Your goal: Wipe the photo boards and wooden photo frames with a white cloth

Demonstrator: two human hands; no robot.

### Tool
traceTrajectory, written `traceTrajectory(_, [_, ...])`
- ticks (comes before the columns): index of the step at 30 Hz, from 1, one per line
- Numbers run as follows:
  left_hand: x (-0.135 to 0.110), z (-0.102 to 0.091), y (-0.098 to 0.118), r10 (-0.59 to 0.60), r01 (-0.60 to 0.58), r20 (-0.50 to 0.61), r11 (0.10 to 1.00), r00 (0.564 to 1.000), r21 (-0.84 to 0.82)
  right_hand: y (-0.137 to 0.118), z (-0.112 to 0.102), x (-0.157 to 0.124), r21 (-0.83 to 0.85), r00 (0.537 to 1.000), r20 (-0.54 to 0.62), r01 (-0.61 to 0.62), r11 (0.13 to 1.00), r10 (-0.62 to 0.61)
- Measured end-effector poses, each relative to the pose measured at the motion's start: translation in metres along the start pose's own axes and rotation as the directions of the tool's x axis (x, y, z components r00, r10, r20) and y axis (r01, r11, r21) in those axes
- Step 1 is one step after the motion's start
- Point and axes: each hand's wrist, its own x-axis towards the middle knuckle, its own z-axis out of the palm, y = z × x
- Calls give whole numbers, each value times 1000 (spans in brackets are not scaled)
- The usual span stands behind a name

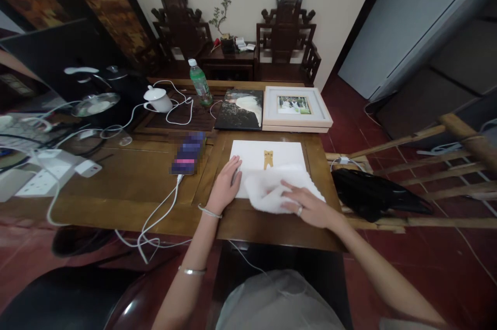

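A white rectangular board point(285, 149) with a small tan cat-like figure point(267, 158) lies flat near the table's front edge. My left hand point(228, 181) rests along the board's left edge, fingers stretched out, with nothing held. Bunched over the board's lower right part is a white cloth point(264, 190), covering that area. My right hand point(305, 203) presses on the cloth's right side, its fingers bent into the folds and slightly blurred. A ring shows on one of those fingers.
Behind the board lie a dark photo panel point(238, 113) and stacked white picture frames point(298, 125). To the left are a phone point(189, 154) on a charging cable, a green bottle point(201, 84), a lidded white cup point(158, 100) and a power strip point(50, 172). A black bag point(373, 193) sits right.
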Motion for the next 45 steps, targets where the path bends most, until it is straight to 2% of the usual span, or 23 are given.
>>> traceTrajectory(3, [3,4,-1,2,-2,-17,1000,1000,7,26,-16,25,-43,985,-135,-114,993,108])
traceTrajectory(6, [10,8,-5,5,-5,-28,1000,1000,15,41,-23,65,-139,962,-264,-116,983,76])
traceTrajectory(9, [17,10,-10,10,-9,-29,999,1000,33,37,-16,99,-225,960,-278,-82,971,17])
traceTrajectory(11, [20,10,-12,14,-14,-20,999,1000,34,26,-2,107,-278,971,-236,-20,960,-48])
traceTrajectory(13, [20,8,-13,19,-19,-2,999,1000,33,10,13,100,-334,973,-187,64,940,-132])
traceTrajectory(15, [19,6,-13,23,-24,16,999,1000,31,-4,22,80,-342,968,-142,146,928,-205])
traceTrajectory(18, [16,5,-10,17,-17,20,1000,1000,21,-9,15,36,-220,972,-43,215,952,-230])
traceTrajectory(19, [15,5,-8,12,-12,12,1000,1000,20,-5,9,21,-169,979,-18,198,966,-204])
traceTrajectory(21, [12,7,-6,-12,13,-21,999,1000,42,10,-5,-6,-102,997,-62,34,994,-41])
traceTrajectory(23, [10,10,-4,-71,80,-93,992,993,98,29,-13,-24,-65,971,-210,-135,989,119])
traceTrajectory(24, [8,11,-3,-104,121,-133,985,986,123,38,-14,-30,-42,945,-287,-177,983,158])
traceTrajectory(27, [7,12,-2,-159,182,-189,977,969,114,52,-7,-33,12,894,-419,-170,985,160])
traceTrajectory(29, [7,10,-3,-178,187,-190,982,966,29,51,1,-30,23,891,-429,-152,988,147])
traceTrajectory(31, [9,7,-4,-252,234,-200,966,947,-109,47,6,-27,20,897,-418,-152,988,147])
traceTrajectory(33, [11,2,-4,-361,296,-179,904,915,-310,43,8,-25,10,901,-411,-149,989,140])
traceTrajectory(35, [12,-4,2,-452,327,-114,776,885,-539,42,9,-25,-2,898,-420,-147,989,132])
traceTrajectory(38, [11,-14,25,-505,314,-8,549,863,-775,46,12,-27,28,858,-492,-151,988,145])
traceTrajectory(40, [10,-21,47,-507,292,8,483,862,-826,47,14,-26,94,794,-577,-164,982,188])
traceTrajectory(42, [9,-29,71,-496,294,21,480,868,-827,42,14,-21,147,722,-655,-169,975,224])
traceTrajectory(43, [9,-32,82,-475,288,20,500,880,-816,36,14,-16,148,705,-675,-162,976,219])
traceTrajectory(44, [8,-35,93,-453,270,1,529,892,-805,28,13,-11,126,710,-678,-143,982,191])
traceTrajectory(45, [8,-38,102,-428,248,-18,557,904,-793,18,13,-4,77,738,-661,-111,991,134])
